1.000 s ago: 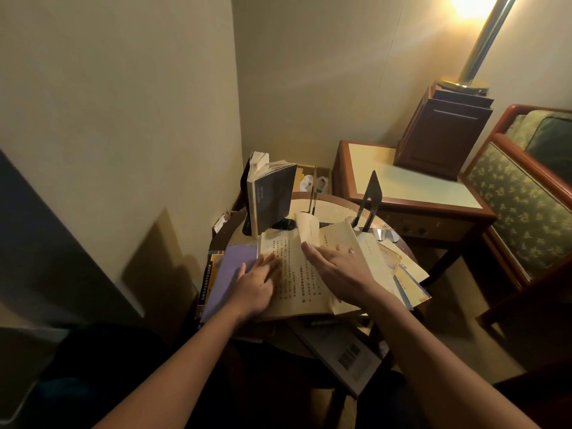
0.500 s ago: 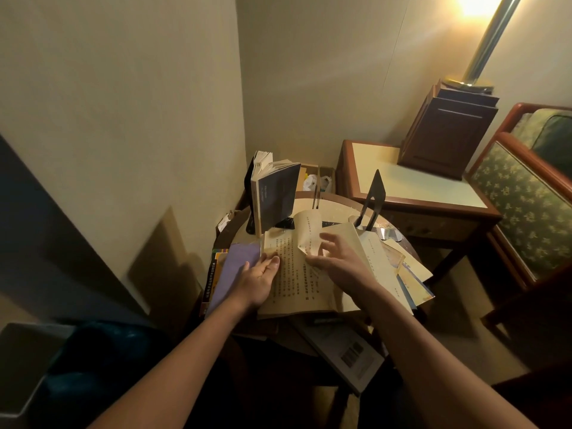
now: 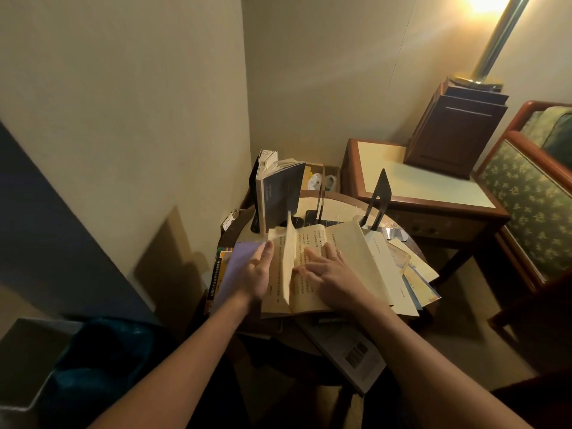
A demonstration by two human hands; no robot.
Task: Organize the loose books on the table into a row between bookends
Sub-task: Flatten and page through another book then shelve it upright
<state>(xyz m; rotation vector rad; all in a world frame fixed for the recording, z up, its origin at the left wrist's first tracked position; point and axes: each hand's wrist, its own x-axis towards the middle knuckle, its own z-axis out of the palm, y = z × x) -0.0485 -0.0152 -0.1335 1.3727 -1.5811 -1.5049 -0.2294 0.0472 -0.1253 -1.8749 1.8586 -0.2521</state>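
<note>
Open book on cluttered tabletop — left hand and right hand flat, fingers straight, on its pages.

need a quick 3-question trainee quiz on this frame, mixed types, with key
1. True or false: the dark book stands upright at the back of the round table.
2. The right hand rests flat on: A) the open book; B) a bookend; C) the armchair.
3. How many books stand upright?
Key: 1 true; 2 A; 3 one.
</note>
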